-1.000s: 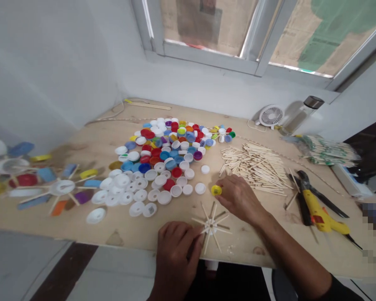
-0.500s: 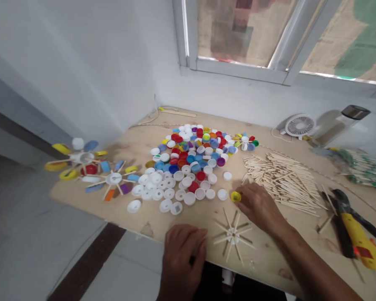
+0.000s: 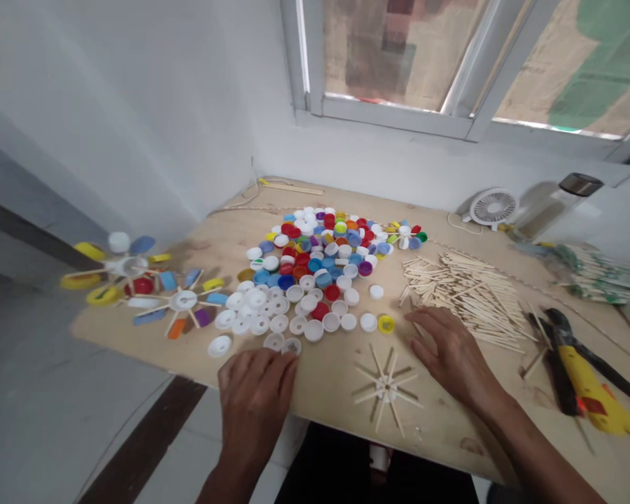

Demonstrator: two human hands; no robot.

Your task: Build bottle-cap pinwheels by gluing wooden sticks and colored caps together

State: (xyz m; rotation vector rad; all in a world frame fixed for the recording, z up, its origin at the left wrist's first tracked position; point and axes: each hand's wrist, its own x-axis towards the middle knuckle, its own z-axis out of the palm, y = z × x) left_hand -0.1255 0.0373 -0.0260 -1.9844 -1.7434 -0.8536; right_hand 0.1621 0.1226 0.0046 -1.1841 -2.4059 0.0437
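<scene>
While the stick wheel [image 3: 386, 388] radiates flat, right hand [image 3: 451, 351] gapes empty, left hand's [image 3: 255, 388] unclear.

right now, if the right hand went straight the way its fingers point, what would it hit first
Likely the yellow cap, lying just ahead of the right hand; height is hard to judge, so it might pass over.
</scene>
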